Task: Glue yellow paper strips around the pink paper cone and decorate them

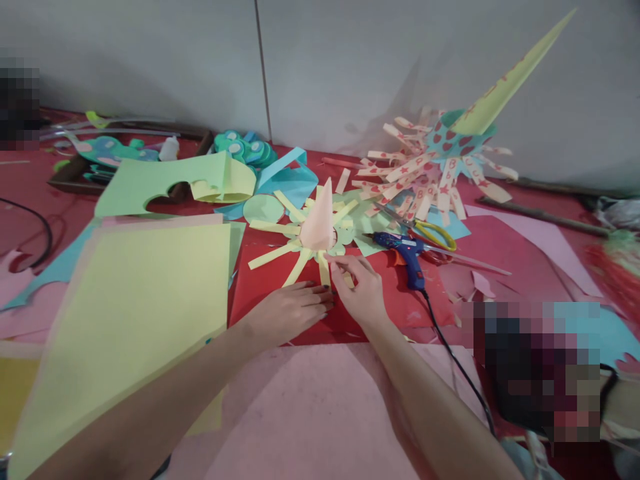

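Right fingers (356, 265) at yellow strip (324, 272); tray (205, 142) holds bottle (169, 149).

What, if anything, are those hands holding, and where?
The right hand seems to pinch a yellow paper strip at the end near the pink paper cone; the left hand is by its other end, grip unclear.

The right hand (361, 287) partly hides one yellow strip (349, 281) (lower-right pixelated patch (537, 373): unreadable).
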### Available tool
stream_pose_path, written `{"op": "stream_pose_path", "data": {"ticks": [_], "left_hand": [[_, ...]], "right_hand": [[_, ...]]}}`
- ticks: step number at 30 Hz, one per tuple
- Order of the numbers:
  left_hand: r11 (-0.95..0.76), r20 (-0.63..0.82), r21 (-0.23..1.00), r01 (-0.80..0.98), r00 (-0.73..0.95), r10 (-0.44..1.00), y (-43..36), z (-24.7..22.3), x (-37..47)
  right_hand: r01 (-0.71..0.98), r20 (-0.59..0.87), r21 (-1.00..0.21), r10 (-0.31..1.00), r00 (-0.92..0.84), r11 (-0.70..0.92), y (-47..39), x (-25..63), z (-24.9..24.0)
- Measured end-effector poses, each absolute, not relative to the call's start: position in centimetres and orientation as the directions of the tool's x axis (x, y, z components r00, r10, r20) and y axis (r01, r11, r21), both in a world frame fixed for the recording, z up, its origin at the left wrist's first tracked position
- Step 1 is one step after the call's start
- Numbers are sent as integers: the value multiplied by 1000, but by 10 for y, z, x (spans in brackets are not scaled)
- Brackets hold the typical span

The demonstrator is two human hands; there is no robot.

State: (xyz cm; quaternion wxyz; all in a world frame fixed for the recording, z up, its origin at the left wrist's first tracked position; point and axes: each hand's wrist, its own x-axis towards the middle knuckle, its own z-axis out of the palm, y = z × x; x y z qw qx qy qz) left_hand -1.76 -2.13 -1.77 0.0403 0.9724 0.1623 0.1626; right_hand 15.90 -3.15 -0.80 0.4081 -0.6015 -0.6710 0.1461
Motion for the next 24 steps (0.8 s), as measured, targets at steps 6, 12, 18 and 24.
{"op": "stream_pose_path", "data": {"ticks": [6,12,18,24], "left_hand": [[-947,322,134,292,891,320,-21,-13,-16],[-945,287,145,294,902,324,-21,-13,-17],[-944,268,137,301,906,327,-21,-11,-15],[-949,301,109,295,900,315,-21,-14,-16]], "right_hand": [[782,409,-557,912,-33,278,-30,156,-14],[845,440,-441,894,-90,302,-30,155,-18],[866,466,-384,877,-118,321,-32,155,-22],[899,448,-293,877,-172,326,-31,154,-22]]}}
